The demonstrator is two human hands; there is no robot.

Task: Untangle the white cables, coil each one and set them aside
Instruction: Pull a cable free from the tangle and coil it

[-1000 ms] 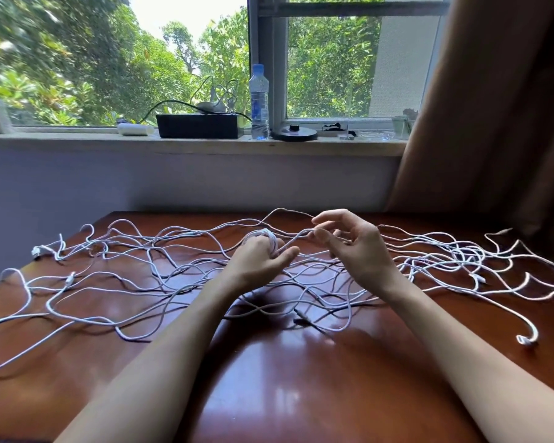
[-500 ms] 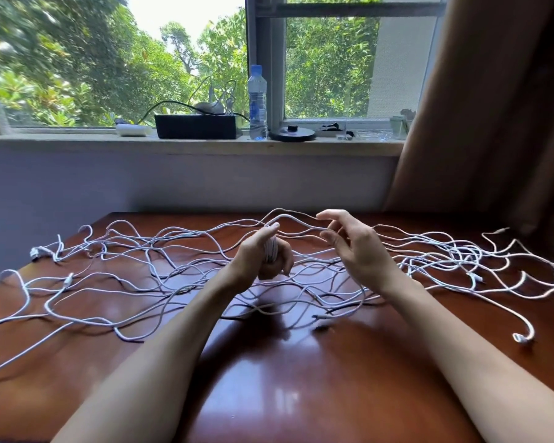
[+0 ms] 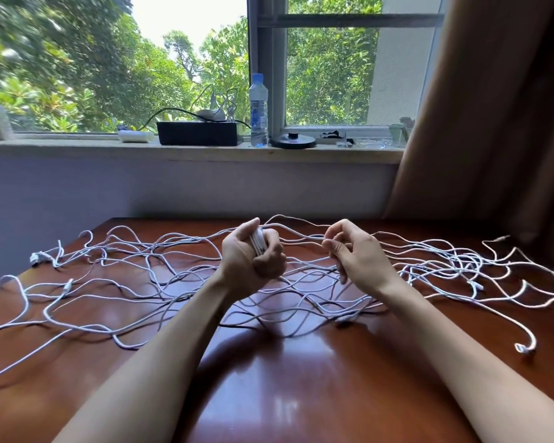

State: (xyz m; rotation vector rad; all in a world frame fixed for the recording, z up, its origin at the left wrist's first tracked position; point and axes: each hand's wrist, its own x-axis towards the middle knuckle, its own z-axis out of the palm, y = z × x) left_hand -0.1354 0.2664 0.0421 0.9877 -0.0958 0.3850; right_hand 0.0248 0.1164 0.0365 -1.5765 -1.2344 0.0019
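the small coil (image 3: 258,243) of white cable is mostly buried in the left hand (image 3: 253,260) — only a few smooth loops peek out between the thumb and the curled fingers gripping it. the right hand (image 3: 357,255) hovers just beside, fingers bent, thumb and forefinger pinching a thin strand (image 3: 301,247), though the contact is tiny. the other white cables (image 3: 160,276) sprawl tangled over the glossy reddish table (image 3: 301,394) — some cut off at the left edge.
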